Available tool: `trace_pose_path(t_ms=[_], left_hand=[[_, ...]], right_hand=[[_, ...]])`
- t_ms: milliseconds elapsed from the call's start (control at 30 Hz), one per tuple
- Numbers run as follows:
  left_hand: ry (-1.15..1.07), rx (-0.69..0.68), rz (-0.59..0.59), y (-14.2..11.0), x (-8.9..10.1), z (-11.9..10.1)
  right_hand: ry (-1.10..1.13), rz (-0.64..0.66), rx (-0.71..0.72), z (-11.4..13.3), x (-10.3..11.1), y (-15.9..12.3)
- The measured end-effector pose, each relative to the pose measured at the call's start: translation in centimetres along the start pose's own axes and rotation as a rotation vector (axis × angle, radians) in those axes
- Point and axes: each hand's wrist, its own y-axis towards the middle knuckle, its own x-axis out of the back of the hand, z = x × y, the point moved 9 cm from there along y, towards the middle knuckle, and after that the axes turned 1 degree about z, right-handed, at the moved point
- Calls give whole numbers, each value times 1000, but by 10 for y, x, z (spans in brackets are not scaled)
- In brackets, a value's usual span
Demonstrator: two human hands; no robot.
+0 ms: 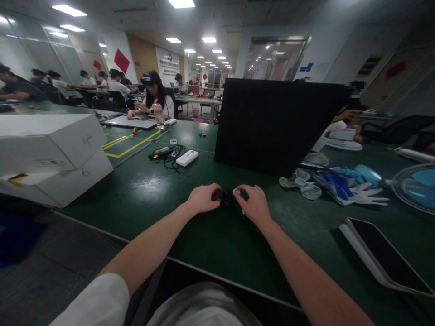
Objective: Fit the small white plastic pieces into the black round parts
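Observation:
Both of my hands are just above the green table (204,240), close together in front of me. My left hand (203,198) is closed around a small black part (220,196), whose outline is too dark to name further. Between the thumb and fingers of my right hand (255,203) is a small pale round piece (237,191). A narrow gap separates the pale piece from the black part. Fingers hide some of each item.
A large black panel (272,127) stands beyond my hands. White boxes (54,154) are stacked left. A white power bank (187,158) lies by tangled cables (165,154). Right are clear fan blades (302,183), gloves (350,188), a fan guard (418,185) and a phone (384,253). People sit behind.

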Motion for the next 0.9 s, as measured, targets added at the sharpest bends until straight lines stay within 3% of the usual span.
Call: trace_pose_path(t_ms=[100, 200, 367, 700, 900], left_hand=[[-41, 14, 22, -1, -7, -4], [-75, -4, 24, -3, -12, -10], [-89, -6, 17, -4, -13, -11], [-83, 10, 28, -4, -12, -12], [-78, -17, 9, -4, -10, -13]], right_hand=[[79, -26, 132, 25, 6, -4], [68, 87, 226, 42, -6, -8], [12, 194, 232, 39, -15, -13], [-74, -1, 291, 53, 12, -17], [-139, 98, 317, 50, -1, -22]])
